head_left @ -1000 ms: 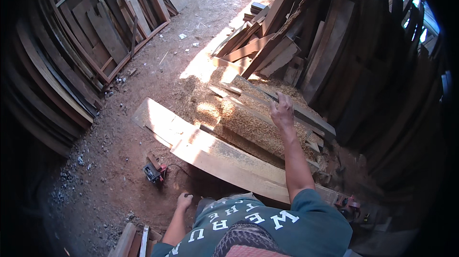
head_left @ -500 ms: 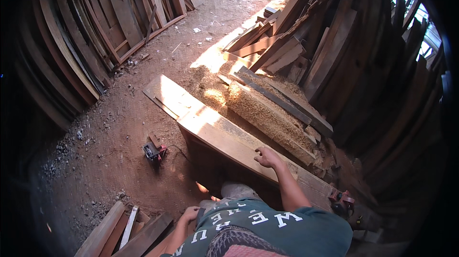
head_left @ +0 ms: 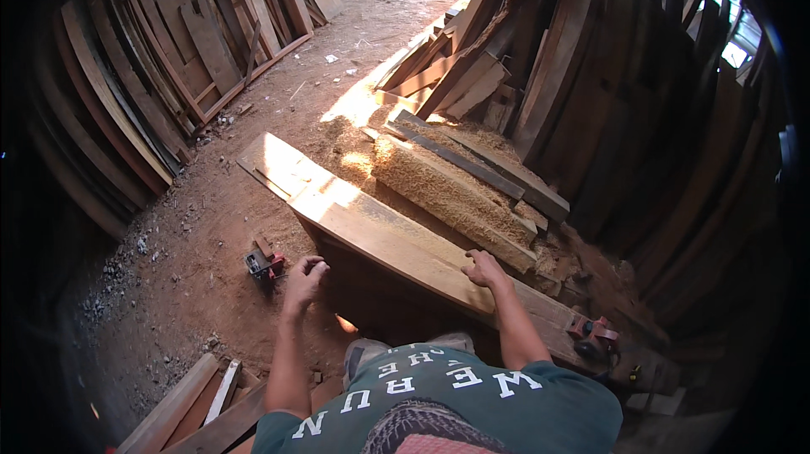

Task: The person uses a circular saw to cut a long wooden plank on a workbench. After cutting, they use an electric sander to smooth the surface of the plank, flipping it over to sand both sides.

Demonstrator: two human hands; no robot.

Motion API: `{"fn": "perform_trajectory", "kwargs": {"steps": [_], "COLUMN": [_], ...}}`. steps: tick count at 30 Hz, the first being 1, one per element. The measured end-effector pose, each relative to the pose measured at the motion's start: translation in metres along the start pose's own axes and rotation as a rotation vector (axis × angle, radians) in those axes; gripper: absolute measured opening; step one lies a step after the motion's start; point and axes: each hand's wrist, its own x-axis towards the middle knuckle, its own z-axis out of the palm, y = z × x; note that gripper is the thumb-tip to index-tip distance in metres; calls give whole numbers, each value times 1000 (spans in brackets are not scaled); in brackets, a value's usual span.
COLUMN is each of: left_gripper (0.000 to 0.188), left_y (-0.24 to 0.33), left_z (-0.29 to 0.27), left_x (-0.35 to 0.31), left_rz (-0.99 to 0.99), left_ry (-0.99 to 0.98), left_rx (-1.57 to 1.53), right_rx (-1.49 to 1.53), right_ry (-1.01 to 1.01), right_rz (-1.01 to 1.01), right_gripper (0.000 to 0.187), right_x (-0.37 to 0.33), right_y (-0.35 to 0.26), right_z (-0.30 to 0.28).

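A long pale wooden board (head_left: 384, 243) lies across a dark bench in front of me, its far left end in bright sun. Over its near-middle part, my right hand (head_left: 484, 270) rests on or just above the wood, fingers partly bent and apart, with nothing visible in it. My left hand (head_left: 305, 281) is raised off the bench's near side, apart from the board. Its fingers are curled towards the thumb, and whatever may be between them is too small to make out. A red and black power tool (head_left: 594, 336) sits at the board's right end.
Another red and black power tool (head_left: 266, 264) is on the dirt floor, left of the bench. Beyond the board, wood shavings (head_left: 447, 188) cover stacked beams (head_left: 481, 159). Planks lean along the left (head_left: 118, 91) and right (head_left: 557, 66). Offcuts (head_left: 190, 408) lie at lower left.
My left hand has come up from beside my waist and forward, towards the bench's near edge. My right hand stays over the board, shifted slightly. The whole view has turned a little.
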Motion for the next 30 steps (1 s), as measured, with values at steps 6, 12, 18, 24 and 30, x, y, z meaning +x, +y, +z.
{"fn": "perform_trajectory", "kwargs": {"steps": [6,12,18,24,30], "left_gripper": [62,87,83,81,69], "left_y": [-127,-152,-188,-125,-141], "left_z": [179,335,386,366,313], "left_x": [-37,-58,-49,-81,-130], "left_rz": [-675,-852,-704,-633,-548], "left_ry": [-405,-265,43,108,80], "left_rx": [20,-281,-440,-304,-488], "right_rx": [-44,69,123,377,-17], "right_ry": [-83,-306,-350,-595,-136], "right_rz": [123,-162,-300,-275,-404], "right_gripper": [78,82,68,76,80], "right_x": [-19,3,19,30,1], "right_y": [107,168,173,176,153], "right_z": [8,47,52,32,16]}}
